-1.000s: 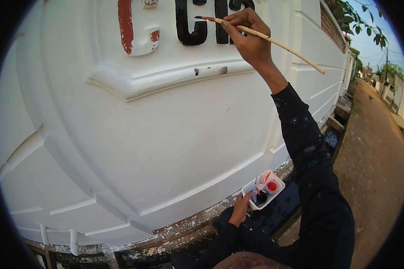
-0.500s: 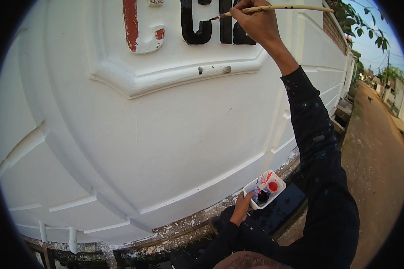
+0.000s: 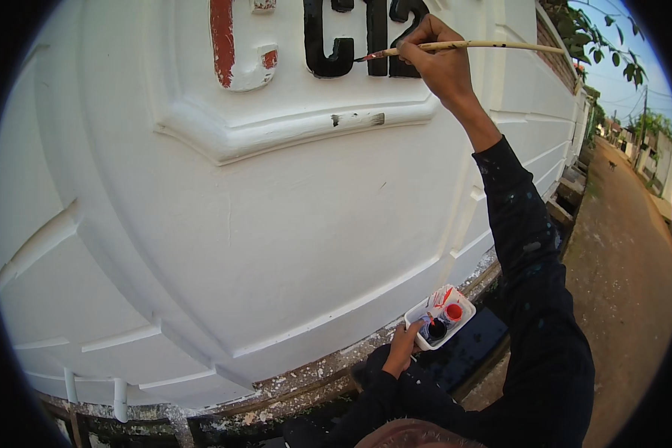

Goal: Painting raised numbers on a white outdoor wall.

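Note:
My right hand (image 3: pixel 442 61) grips a long thin paintbrush (image 3: pixel 500 45) with a pale handle. Its dark tip is at the right edge of a raised black letter (image 3: pixel 328 66) on the white wall (image 3: pixel 299 216). Further left stands a raised letter (image 3: pixel 222 45) in worn red and white. Low down, my left hand (image 3: pixel 402 349) holds the edge of a white plastic tray (image 3: pixel 467 308), fingers closed on its rim. In the tray sit a pot of red paint (image 3: pixel 453 312) and a pot of black paint (image 3: pixel 436 328). Red smears mark the tray's inside.
A white moulded ledge (image 3: pixel 276 138) with dark smudges runs under the letters. Along the wall's foot lies a dark ditch (image 3: pixel 474 340) with a paint-spattered concrete edge (image 3: pixel 299 381). A dirt road (image 3: pixel 620 246) stretches away at right. Two white pipes (image 3: pixel 120 399) jut out at lower left.
My right hand and the brush have moved down and slightly right, the tip going from the black letter's upper corner to its lower right side. My left hand keeps the tray in place.

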The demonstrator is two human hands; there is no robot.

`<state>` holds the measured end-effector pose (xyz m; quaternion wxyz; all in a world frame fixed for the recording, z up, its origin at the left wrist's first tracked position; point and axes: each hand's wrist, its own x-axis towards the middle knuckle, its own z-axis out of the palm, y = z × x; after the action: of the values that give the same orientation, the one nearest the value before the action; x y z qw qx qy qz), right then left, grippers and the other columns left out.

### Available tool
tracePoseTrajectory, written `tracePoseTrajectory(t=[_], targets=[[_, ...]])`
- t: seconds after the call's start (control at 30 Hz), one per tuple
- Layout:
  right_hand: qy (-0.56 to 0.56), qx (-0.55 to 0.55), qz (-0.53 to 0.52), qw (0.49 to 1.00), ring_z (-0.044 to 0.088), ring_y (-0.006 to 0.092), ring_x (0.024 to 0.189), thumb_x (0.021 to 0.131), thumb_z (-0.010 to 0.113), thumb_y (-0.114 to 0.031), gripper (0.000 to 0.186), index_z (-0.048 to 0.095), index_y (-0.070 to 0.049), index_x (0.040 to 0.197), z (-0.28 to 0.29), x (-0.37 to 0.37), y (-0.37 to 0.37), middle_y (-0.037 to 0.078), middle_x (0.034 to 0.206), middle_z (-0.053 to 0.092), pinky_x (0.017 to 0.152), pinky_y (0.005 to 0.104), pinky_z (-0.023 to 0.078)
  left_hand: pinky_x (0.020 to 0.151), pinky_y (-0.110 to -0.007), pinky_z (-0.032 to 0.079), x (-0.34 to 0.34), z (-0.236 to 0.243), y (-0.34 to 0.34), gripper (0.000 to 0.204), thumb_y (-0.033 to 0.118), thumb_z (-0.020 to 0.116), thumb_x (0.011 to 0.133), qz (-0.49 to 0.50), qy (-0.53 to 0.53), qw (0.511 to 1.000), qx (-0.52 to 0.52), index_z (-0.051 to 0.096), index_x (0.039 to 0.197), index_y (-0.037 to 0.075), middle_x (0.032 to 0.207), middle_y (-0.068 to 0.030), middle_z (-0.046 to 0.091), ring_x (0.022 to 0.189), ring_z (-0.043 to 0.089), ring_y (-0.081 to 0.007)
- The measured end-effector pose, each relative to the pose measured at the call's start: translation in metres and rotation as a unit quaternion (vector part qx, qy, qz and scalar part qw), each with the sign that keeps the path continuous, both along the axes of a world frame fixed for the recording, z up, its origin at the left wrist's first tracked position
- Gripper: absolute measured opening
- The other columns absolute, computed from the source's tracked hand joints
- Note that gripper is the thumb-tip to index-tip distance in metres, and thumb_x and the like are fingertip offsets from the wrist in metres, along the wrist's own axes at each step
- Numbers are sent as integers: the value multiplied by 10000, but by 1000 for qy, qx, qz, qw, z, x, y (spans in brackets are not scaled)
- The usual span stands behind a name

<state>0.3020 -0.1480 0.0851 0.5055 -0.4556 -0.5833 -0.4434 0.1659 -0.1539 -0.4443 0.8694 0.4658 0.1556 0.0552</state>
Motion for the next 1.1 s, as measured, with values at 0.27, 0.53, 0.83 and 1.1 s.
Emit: tracePoseTrajectory(t=[0.27,0.53,0.83,1.1], targets=[[8,-18,41,999,587,51,646,845,706,-64,196,536,-31,754,-39,-18,10,25,690,640,597,212,468,671,-373,603,-2,-7,0,600,380,717,851,5,-5,1000,-1,499,1200,-56,1043,-145,617,827,682,-224],[77,2,101,992,662,95,742,860,718,-43,187,542,-16,803,-51,-30,10,69,777,664,636,221,513,666,-372,603,-4,0,-3,578,377,707,861,16,-13,1000,-10,503,1206,-39,1048,-132,626,837,680,-211],[102,68,275,954,707,187,851,904,685,12,151,534,4,899,-65,-33,-22,138,914,681,804,295,597,690,-373,605,-27,13,9,510,396,617,906,33,-43,996,-69,515,1225,11,1002,-96,651,805,693,-206],[136,123,317,930,693,188,892,899,683,32,159,530,-4,923,-97,-32,-33,153,1000,669,831,305,596,783,-402,604,-125,22,75,561,285,547,915,220,-83,971,-41,420,1409,51,1270,-111,585,1071,653,-227]])
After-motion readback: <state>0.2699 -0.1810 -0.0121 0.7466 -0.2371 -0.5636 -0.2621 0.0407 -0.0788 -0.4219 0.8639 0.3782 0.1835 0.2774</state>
